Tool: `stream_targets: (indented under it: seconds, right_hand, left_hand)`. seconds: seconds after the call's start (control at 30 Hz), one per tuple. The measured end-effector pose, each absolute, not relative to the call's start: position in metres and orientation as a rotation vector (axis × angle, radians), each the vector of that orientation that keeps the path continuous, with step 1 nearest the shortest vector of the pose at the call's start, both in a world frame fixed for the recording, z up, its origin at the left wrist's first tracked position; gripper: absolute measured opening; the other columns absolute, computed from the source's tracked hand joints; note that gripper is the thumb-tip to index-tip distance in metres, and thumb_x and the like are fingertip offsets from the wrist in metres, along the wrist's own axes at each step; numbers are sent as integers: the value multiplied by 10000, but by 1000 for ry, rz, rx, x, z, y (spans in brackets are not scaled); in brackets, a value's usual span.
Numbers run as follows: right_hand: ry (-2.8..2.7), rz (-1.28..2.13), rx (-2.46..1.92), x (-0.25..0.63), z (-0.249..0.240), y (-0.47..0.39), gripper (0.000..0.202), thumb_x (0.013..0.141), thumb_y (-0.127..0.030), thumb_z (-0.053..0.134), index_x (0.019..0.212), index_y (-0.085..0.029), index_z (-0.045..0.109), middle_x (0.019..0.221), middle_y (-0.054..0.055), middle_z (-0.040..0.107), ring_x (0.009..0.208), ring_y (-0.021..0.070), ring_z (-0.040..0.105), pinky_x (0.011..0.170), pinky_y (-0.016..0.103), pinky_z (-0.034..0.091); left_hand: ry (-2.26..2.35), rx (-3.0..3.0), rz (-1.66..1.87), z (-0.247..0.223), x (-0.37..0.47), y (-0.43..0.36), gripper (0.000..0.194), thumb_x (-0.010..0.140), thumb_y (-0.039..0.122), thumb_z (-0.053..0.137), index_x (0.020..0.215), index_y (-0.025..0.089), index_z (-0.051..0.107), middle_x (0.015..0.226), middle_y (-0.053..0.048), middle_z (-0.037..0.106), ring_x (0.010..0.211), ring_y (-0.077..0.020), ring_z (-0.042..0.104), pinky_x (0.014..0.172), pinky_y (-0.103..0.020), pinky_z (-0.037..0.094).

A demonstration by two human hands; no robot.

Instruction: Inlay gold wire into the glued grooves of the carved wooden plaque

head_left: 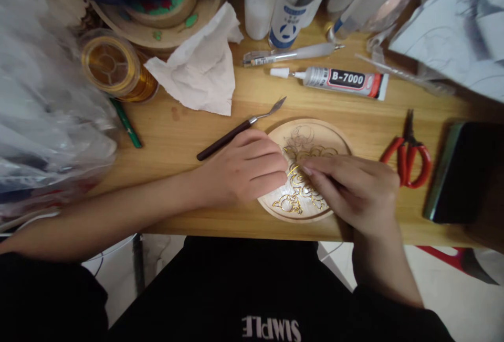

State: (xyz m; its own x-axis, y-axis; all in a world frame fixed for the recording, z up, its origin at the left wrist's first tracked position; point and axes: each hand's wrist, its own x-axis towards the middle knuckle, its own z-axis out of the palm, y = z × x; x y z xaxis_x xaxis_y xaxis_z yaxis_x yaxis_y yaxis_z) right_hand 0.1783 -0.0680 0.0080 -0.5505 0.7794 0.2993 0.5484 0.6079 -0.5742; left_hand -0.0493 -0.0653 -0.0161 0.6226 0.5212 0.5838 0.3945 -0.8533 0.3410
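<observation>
A round wooden plate (298, 215) lies near the table's front edge, bearing gold wire outlines and drawn lines. My left hand (258, 169) rests over its left side, fingers bent and pressed together, their tips hidden. From the right, my right hand (350, 187) reaches over the plate in a pinch, thumb against forefinger. A short piece of gold wire (293, 170) shows at those fingertips, and they appear to hold it. Just behind my left hand is a palette knife (232, 137) with a dark handle.
Red-handled pliers (409, 161) and a dark phone (464, 174) lie at right. Behind the plate are a B-7000 glue tube (346, 81), a pen (291, 54), bottles (289, 17) and crumpled tissue (205, 69). A gold wire spool (114, 66) and plastic bags (43, 90) are at left.
</observation>
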Motion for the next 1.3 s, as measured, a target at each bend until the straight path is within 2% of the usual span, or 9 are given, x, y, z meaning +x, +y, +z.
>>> stream_targets:
  seconds: [0.13, 0.3, 0.43, 0.93, 1.3]
  right_hand:
    - [-2241, 612, -1109, 180, 11, -68, 203, 838, -112, 684, 969, -267, 668, 894, -24, 780, 714, 132, 739, 613, 231, 614]
    - [-2241, 623, -1085, 182, 11, -69, 230, 838, -106, 679, 993, -274, 668, 907, -26, 778, 710, 139, 740, 620, 244, 626]
    - [-2254, 619, -1048, 182, 9, -68, 194, 832, -95, 687, 975, -225, 666, 869, -4, 773, 699, 125, 726, 601, 231, 609]
    - [-2305, 607, -991, 181, 11, -65, 150, 832, -73, 670, 939, -177, 663, 776, 16, 753, 670, 134, 719, 576, 223, 562]
    - [-2291, 632, -1049, 181, 13, -67, 135, 852, -92, 655, 943, -191, 658, 780, 5, 751, 662, 114, 704, 584, 210, 545]
  left_hand:
    - [862, 2584, 1030, -14, -52, -65, 36, 903, 185, 620, 889, 210, 599, 857, 21, 695, 842, -150, 618, 825, -322, 512]
    - [881, 2520, 993, -13, -51, -65, 119, 877, 279, 672, 850, 220, 572, 826, 22, 684, 812, -162, 613, 826, -351, 502]
    - [881, 2477, 1020, -14, -50, -65, 104, 889, 258, 654, 839, 207, 579, 804, -1, 669, 815, -170, 593, 810, -355, 498]
    - [777, 2486, 924, -15, -50, -64, 76, 925, 221, 590, 854, 195, 581, 830, -2, 678, 847, -167, 568, 844, -353, 459]
    - [849, 2446, 950, -18, -51, -66, 63, 908, 191, 594, 867, 188, 547, 869, -16, 655, 845, -166, 558, 846, -367, 476]
